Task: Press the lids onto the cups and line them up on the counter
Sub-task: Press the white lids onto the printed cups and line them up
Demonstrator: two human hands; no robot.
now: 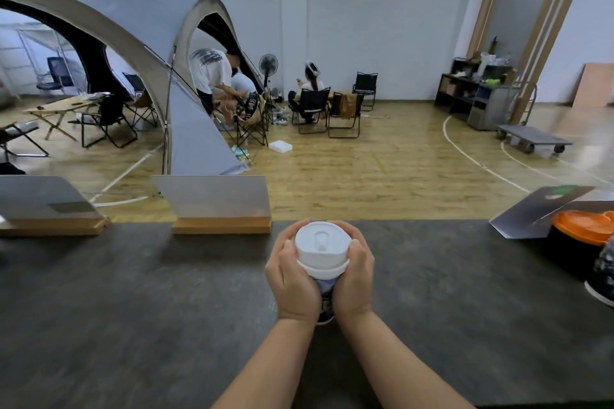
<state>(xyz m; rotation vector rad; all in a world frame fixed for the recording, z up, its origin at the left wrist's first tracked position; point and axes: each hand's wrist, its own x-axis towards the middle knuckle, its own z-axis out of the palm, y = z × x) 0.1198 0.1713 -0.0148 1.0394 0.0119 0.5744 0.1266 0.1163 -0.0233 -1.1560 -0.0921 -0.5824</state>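
A paper cup (325, 295) with a dark printed wall stands on the dark grey counter (133, 309), near its middle. A white plastic lid (321, 251) with a sip hole sits on the cup's top. My left hand (292, 279) wraps the cup's left side, its thumb against the lid's rim. My right hand (355, 276) wraps the right side, fingers curled around the back of the lid. Most of the cup's wall is hidden by my hands. At the right edge, part of another printed cup (603, 272) lies on its side.
Two clear sign holders on wooden bases (221, 226) (50, 226) stand along the counter's far edge. At the right sit a black container with an orange lid (581, 229) and a grey card (535, 212). Beyond the counter are a tent, folding chairs and seated people.
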